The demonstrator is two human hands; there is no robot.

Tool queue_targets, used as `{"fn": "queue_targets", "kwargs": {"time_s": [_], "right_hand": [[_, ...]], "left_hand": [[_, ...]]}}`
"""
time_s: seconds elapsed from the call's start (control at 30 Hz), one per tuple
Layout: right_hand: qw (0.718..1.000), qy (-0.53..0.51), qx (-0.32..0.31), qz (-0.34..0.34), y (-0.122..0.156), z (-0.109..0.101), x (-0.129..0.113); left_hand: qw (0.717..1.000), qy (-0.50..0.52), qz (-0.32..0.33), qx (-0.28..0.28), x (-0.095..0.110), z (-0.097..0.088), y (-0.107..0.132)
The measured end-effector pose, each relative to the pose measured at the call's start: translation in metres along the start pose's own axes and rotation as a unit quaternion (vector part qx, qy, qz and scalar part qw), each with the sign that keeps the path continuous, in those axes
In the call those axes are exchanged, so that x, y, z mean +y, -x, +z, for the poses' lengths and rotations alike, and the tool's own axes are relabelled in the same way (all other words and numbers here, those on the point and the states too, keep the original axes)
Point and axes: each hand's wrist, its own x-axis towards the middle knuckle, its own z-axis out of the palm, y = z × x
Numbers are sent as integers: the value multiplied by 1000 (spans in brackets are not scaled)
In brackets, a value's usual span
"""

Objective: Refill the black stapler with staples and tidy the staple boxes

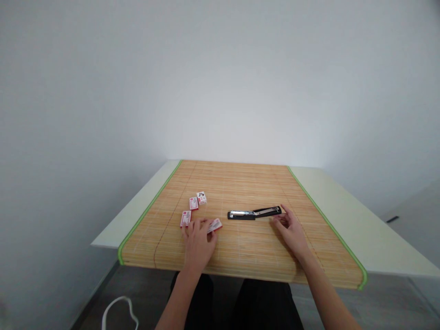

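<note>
A black stapler [254, 213], swung wide open with its metal magazine showing, lies on the bamboo mat [247, 252]. My right hand [291, 231] is at the stapler's right end, thumb and forefinger apart; whether a fingertip touches it I cannot tell. Between the thumb and fingers of my left hand [199, 240] is a small red-and-white box [215, 225], partly covered by them. Just beyond those fingers lies a similar red-and-white box [186, 218]. Farther back are another such box [193, 203] and a white box [201, 198] with a dark picture on it.
Green edging [151, 206] borders the mat on both sides. White tabletop [343, 211] shows beyond it. A pale wall [233, 91] rises behind the table. Below the front edge are my dark-clothed legs [264, 302] and a white cable [120, 300].
</note>
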Motion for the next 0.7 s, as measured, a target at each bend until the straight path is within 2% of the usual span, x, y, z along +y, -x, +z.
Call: {"fn": "queue_targets", "kwargs": {"time_s": [0.1,0.2,0.27,0.47,0.57,0.7], "right_hand": [[1000,-1,0,2,-1,1,0],[1000,9,7,3,0,1,1],[1000,21,12,1,2,-3,2],[997,77,-5,-19,26,-13,-4],[989,130,-47,-52,39,-3,-16],[979,145,-117,-87,45,22,-36]], "left_hand": [[992,65,73,-75,13,6,2],[979,109,131,-115,20,8,-3],[976,124,139,-117,17,7,-8],[978,117,104,-134,-3,7,-19],[976,114,128,-137,3,12,-21],[972,125,151,-129,19,17,-22]]}}
